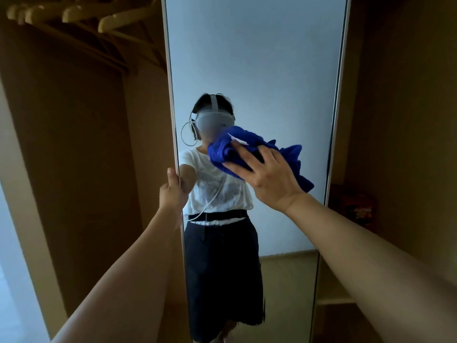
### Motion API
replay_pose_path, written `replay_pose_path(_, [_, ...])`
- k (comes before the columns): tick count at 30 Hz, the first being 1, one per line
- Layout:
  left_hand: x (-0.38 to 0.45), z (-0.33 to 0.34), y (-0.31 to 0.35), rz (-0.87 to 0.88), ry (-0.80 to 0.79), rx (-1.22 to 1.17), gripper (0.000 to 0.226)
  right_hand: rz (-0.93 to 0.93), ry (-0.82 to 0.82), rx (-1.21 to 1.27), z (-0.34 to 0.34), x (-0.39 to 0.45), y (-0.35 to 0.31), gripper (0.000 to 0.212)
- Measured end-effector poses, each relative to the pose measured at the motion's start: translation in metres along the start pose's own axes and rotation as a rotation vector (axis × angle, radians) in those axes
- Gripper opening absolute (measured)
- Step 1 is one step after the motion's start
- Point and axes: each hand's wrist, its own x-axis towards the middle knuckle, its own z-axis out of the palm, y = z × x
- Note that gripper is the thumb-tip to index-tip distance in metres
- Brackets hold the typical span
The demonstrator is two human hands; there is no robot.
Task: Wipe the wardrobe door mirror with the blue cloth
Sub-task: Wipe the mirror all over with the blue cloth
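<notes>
A tall wardrobe door mirror [259, 58] with a thin pale frame fills the middle of the view and reflects a person wearing a headset. A crumpled blue cloth [291, 154] lies against the glass at mid-height. My right hand [267, 179] presses it flat to the mirror with fingers spread and fairly straight. My left hand [173, 191] grips the mirror door's left edge, thumb up along the frame and fingers curled behind it.
Inside the open wardrobe at the upper left hang several wooden hangers [81, 16]. Brown wardrobe panels stand on both sides. A shelf at the right holds an orange packet [358, 209]. A pale wall strip runs down the far left.
</notes>
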Motion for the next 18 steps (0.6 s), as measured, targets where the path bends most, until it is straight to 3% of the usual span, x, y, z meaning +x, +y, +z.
replay_pose_path(5, [-0.003, 0.002, 0.000, -0.014, 0.029, -0.028, 0.048, -0.040, 0.062, 0.077, 0.014, -0.033, -0.026, 0.053])
replay_pose_path(13, [0.004, 0.007, -0.005, -0.061, 0.107, -0.004, 0.047, -0.244, -0.068, 0.170, 0.037, -0.102, -0.052, 0.042])
replay_pose_path(18, [0.007, 0.007, -0.007, -0.087, 0.121, -0.005, 0.049, -0.081, -0.056, 0.099, 0.023, -0.081, -0.023, 0.054])
